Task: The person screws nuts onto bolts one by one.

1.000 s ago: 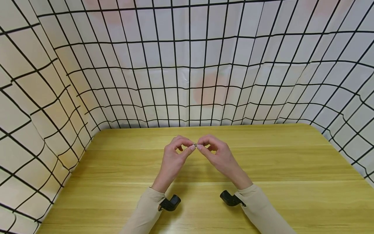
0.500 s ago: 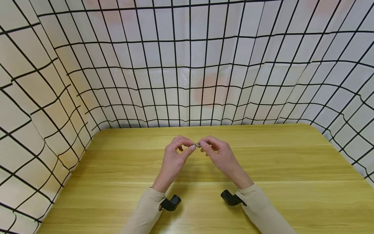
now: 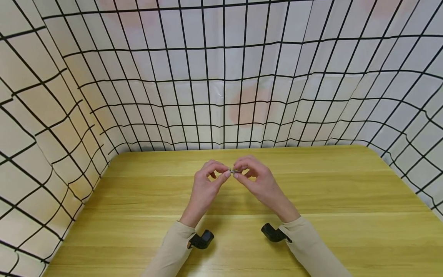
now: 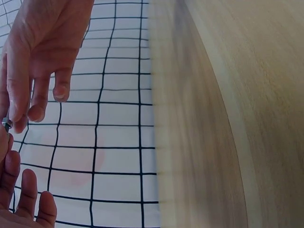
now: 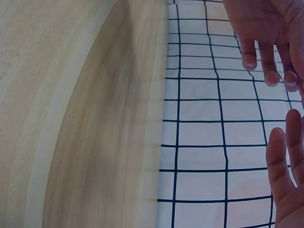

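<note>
My left hand (image 3: 206,182) pinches what looks like a small metal bolt (image 3: 233,171) between thumb and forefinger, held above the wooden table. Across from it, my right hand (image 3: 259,179) has thumb and curled forefinger on either side of the bolt's right end. The grip there looks light, and a bit of the bolt shows between those fingertips. In the left wrist view a silvery end of the bolt (image 4: 6,123) appears at the left edge, mostly covered by fingers. The right wrist view shows both hands at its right edge, with the bolt out of sight.
A wooden table (image 3: 145,215) extends beneath both hands. White sheeting with a black grid (image 3: 194,92) stands behind it and at both sides. Each sleeve cuff carries a black wrist camera, the left one (image 3: 202,239) and the right one (image 3: 273,233).
My right fingers turn about the bolt's end: pinched together at first, then thumb shifted upward, now thumb and forefinger apart around it. The left hand stays put.
</note>
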### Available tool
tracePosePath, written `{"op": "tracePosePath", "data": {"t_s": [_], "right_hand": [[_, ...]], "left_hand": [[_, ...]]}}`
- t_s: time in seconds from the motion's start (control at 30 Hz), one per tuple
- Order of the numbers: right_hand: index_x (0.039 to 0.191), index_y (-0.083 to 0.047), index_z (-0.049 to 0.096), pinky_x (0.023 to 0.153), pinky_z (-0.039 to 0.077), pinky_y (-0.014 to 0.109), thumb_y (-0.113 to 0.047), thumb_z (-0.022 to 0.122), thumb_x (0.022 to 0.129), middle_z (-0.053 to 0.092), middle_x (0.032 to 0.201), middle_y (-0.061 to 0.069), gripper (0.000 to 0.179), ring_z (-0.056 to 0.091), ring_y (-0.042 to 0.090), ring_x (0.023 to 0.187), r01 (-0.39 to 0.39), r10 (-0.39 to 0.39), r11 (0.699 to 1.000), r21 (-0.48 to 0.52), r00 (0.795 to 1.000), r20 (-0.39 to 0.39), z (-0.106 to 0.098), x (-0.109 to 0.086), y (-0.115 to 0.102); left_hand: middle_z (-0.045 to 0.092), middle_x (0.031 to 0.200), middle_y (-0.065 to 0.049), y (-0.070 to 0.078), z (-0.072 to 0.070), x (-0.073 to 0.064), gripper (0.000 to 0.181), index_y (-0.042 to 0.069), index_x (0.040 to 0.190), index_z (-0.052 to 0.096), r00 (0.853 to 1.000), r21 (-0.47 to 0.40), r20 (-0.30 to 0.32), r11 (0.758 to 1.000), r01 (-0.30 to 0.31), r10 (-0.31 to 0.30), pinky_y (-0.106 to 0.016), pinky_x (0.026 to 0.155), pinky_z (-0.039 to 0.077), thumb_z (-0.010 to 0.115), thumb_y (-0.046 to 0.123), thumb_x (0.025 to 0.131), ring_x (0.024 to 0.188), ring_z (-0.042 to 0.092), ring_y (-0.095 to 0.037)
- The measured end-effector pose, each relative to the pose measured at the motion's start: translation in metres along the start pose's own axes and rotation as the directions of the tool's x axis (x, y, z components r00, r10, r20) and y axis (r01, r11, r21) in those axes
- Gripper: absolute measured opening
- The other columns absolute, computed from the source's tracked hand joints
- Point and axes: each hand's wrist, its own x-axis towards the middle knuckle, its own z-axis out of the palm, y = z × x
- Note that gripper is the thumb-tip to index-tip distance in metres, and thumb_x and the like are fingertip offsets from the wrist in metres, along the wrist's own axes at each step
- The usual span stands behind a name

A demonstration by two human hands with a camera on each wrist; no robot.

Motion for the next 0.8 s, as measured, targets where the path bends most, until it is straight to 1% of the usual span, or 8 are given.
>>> {"op": "tracePosePath", "data": {"t_s": [0.17, 0.37, 0.47, 0.6, 0.73, 0.8], "right_hand": [[0.103, 0.001, 0.063, 0.070, 0.051, 0.033, 0.009, 0.067, 0.088, 0.061, 0.105, 0.012, 0.017, 0.057, 0.020, 0.090, -0.010, 0.010, 1.000, 0.004, 1.000, -0.005, 0.000, 0.000, -0.004], [0.103, -0.001, 0.064, 0.069, 0.049, 0.033, 0.005, 0.066, 0.091, 0.062, 0.103, 0.009, 0.014, 0.056, 0.018, 0.090, -0.056, 0.056, 0.998, 0.015, 0.998, -0.010, 0.001, 0.000, -0.003], [0.102, -0.002, 0.064, 0.070, 0.048, 0.033, 0.003, 0.065, 0.093, 0.062, 0.101, 0.006, 0.011, 0.056, 0.017, 0.091, -0.085, 0.085, 0.996, 0.014, 0.996, -0.010, 0.002, 0.000, -0.003], [0.100, -0.003, 0.063, 0.070, 0.047, 0.036, 0.002, 0.063, 0.094, 0.062, 0.097, 0.006, 0.007, 0.056, 0.017, 0.089, -0.104, 0.104, 0.995, 0.011, 0.995, -0.004, 0.003, 0.000, -0.003], [0.097, -0.003, 0.063, 0.068, 0.046, 0.037, 0.000, 0.061, 0.096, 0.061, 0.091, 0.010, 0.005, 0.055, 0.021, 0.082, -0.118, 0.118, 0.993, 0.027, 0.993, -0.001, 0.004, -0.001, -0.002], [0.096, -0.004, 0.064, 0.068, 0.047, 0.036, -0.001, 0.060, 0.097, 0.061, 0.089, 0.008, 0.005, 0.056, 0.026, 0.080, -0.130, 0.131, 0.991, 0.040, 0.991, -0.003, 0.006, -0.002, 0.005]], "left_hand": [[0.064, 0.091, -0.013, 0.000, 0.000, 0.000, 0.004, -0.004, 0.091, 0.071, 1.000, -0.006, 0.000, 1.000, -0.002, 0.002, -0.048, 0.078, 0.036, 0.069, 0.000, 0.090, 0.090, 0.055, -0.028], [0.065, 0.090, -0.013, -0.001, -0.001, 0.001, 0.006, -0.004, 0.090, 0.071, 1.000, -0.004, -0.002, 1.000, -0.007, 0.007, -0.048, 0.078, 0.036, 0.071, 0.001, 0.089, 0.090, 0.056, -0.028], [0.065, 0.090, -0.013, -0.012, 0.000, 0.002, 0.007, -0.005, 0.091, 0.072, 1.000, -0.008, -0.005, 1.000, -0.007, 0.007, -0.049, 0.079, 0.036, 0.072, 0.002, 0.089, 0.090, 0.055, -0.028], [0.066, 0.090, -0.008, -0.031, 0.002, 0.004, 0.006, 0.002, 0.091, 0.074, 1.000, -0.007, -0.010, 1.000, -0.004, 0.004, -0.047, 0.080, 0.036, 0.074, 0.006, 0.088, 0.091, 0.056, -0.024], [0.066, 0.090, -0.001, -0.036, 0.003, 0.003, 0.004, 0.010, 0.091, 0.076, 1.000, 0.003, -0.007, 1.000, -0.017, 0.017, -0.042, 0.079, 0.037, 0.075, 0.013, 0.088, 0.092, 0.056, -0.018], [0.066, 0.090, 0.003, -0.037, 0.003, 0.003, 0.004, 0.013, 0.091, 0.076, 1.000, 0.014, -0.003, 1.000, -0.027, 0.027, -0.040, 0.079, 0.037, 0.075, 0.016, 0.088, 0.092, 0.056, -0.016]]}}
